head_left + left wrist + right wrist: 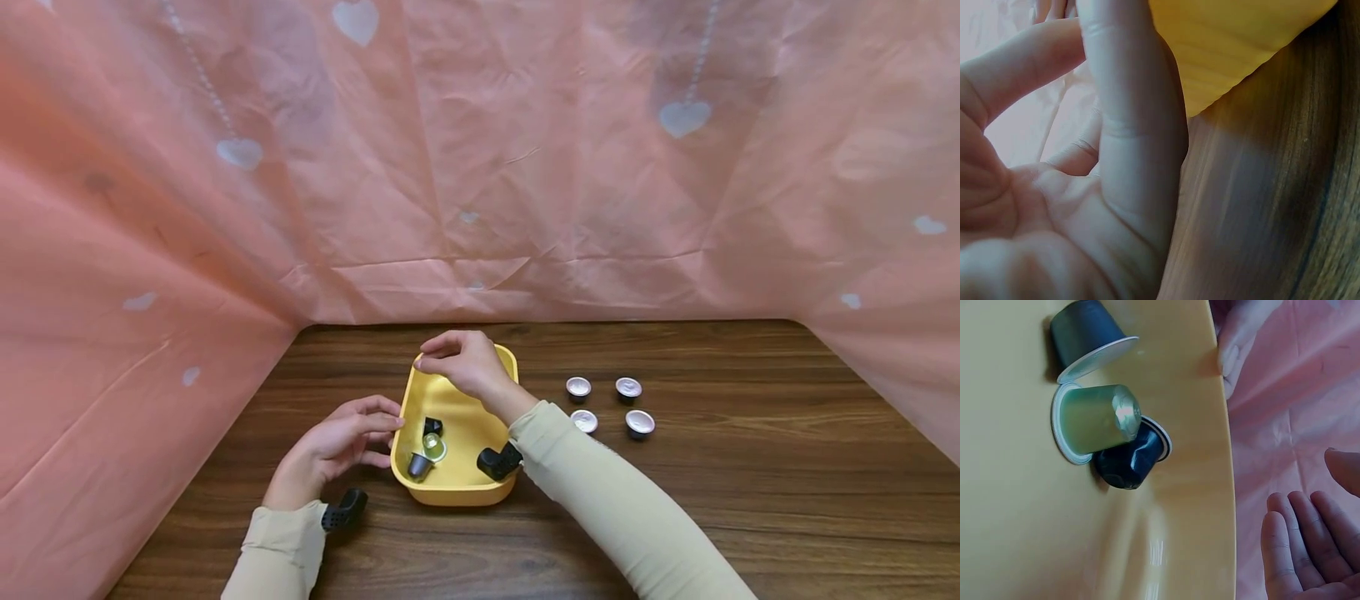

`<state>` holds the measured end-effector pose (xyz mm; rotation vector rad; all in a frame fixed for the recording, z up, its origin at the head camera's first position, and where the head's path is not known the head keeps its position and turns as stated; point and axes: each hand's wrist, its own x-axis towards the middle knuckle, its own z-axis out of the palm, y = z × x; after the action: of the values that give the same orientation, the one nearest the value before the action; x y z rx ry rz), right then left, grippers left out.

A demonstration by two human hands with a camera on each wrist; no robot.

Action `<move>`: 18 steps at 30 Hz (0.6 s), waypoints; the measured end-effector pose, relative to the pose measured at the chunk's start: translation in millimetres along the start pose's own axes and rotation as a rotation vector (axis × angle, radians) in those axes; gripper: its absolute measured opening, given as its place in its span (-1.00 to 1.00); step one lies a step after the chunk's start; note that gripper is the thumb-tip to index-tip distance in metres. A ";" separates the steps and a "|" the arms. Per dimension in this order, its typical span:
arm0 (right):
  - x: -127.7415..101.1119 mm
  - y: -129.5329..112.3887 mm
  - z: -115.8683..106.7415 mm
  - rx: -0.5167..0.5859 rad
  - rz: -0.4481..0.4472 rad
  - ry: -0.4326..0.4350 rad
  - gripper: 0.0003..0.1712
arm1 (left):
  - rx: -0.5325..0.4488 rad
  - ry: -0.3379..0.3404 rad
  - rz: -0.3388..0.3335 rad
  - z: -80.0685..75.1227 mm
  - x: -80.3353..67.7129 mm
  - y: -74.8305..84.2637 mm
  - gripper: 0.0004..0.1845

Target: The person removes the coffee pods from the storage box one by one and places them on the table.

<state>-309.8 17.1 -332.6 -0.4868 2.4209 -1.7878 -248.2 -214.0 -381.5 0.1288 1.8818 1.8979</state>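
Both my arms are in long sleeves, pale beige-cream, soft plain fabric, no print or logo. Left sleeve [279,546] ends in a snug cuff at the wrist; right sleeve [630,517] same, cuff slightly bunched. A small black camera unit is strapped at each wrist: left wrist camera [344,509] chunky, rounded, with dotted texture on one face; right wrist camera [498,461] similar, matte black. My left hand [337,446] and right hand [465,362] are bare, no rings, no gloves; nails short.
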 end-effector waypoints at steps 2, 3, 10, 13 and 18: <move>-0.1 0.4 0.3 -0.006 0.003 -0.004 -0.66 | 0.003 0.002 0.000 -0.1 0.2 0.3 -0.87; 0.0 0.7 0.3 -0.008 0.002 -0.005 -0.66 | 0.006 0.003 0.000 -0.3 0.2 0.5 -0.87; 2.9 1.7 0.5 -0.035 -0.015 -0.015 -0.65 | 0.004 0.015 0.000 1.0 0.1 0.7 -0.86; 4.1 3.3 -2.1 -0.118 -0.030 -0.041 -0.66 | 0.000 0.017 0.000 2.5 0.4 0.0 -0.84; 7.4 5.8 -7.3 -0.329 -0.036 -0.169 -0.71 | 0.000 0.027 -0.005 2.4 -0.3 1.2 -0.82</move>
<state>-319.9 23.0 -334.9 -0.6838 2.6047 -1.2994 -247.3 -211.9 -380.1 0.0982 1.8977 1.9055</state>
